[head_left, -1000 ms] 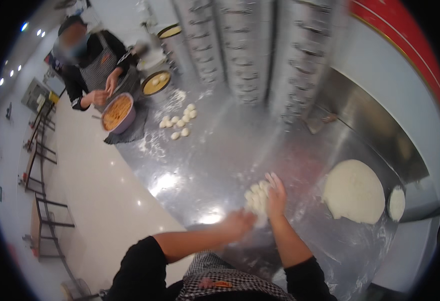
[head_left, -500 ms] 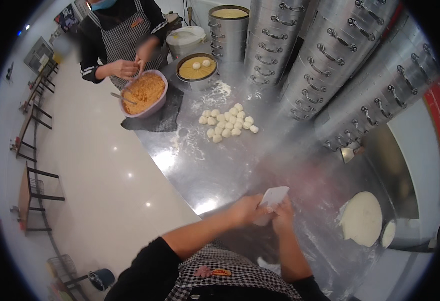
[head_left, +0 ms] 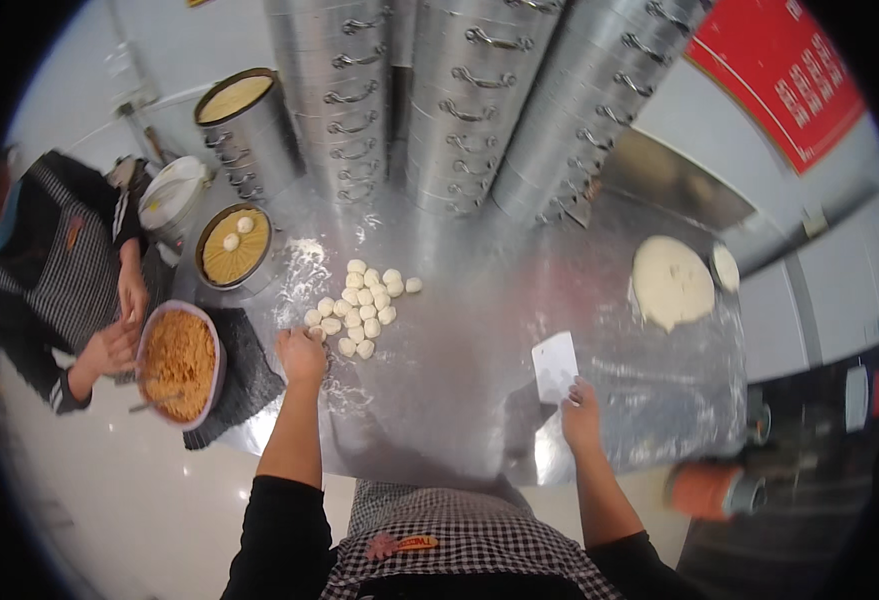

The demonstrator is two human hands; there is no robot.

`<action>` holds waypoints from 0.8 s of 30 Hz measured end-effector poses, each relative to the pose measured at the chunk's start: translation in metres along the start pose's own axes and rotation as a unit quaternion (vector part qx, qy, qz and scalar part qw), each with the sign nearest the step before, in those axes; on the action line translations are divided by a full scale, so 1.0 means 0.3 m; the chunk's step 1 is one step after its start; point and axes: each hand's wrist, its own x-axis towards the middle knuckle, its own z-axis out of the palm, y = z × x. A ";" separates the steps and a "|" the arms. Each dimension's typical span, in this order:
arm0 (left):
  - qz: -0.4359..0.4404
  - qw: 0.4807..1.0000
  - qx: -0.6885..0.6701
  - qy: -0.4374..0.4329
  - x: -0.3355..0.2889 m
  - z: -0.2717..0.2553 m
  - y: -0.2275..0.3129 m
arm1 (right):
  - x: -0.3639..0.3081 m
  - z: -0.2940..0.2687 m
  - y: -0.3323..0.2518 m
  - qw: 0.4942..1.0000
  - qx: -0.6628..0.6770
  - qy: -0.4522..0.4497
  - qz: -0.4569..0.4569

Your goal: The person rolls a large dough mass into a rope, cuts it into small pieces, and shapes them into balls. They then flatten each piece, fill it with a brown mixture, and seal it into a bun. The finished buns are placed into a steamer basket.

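Observation:
In my right hand is a flat white dough scraper, held by its lower edge above the metal table. My left hand is low over the table at the near left edge of a cluster of small white dough balls. A ball lies right beside its fingers; whether they touch it I cannot tell, as the fingertips are hidden. A large flattened mass of dough lies at the far right, with a smaller pale round piece next to it.
Tall stacks of metal steamers line the table's back. At left are a round steamer tray with two dough balls, a pink basin of orange filling on a dark cloth, and a co-worker whose hands are over the basin. Flour dusts the tabletop.
My hands have moved apart: the left has gone to the dough balls, while the right keeps the scraper. My view has turned right, bringing the red wall sign and dough mass further in.

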 end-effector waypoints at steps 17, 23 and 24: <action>-0.224 0.718 -0.559 -0.349 -0.287 -0.298 -0.037 | -0.447 0.829 -0.643 0.907 0.235 -0.332 0.106; -0.219 0.721 -0.569 -0.329 -0.323 -0.542 -0.112 | -0.496 0.882 -0.793 0.851 0.237 -0.466 0.060; -0.213 0.763 -0.512 -0.332 -0.325 -0.563 -0.132 | -0.507 0.888 -0.806 0.828 0.257 -0.494 0.068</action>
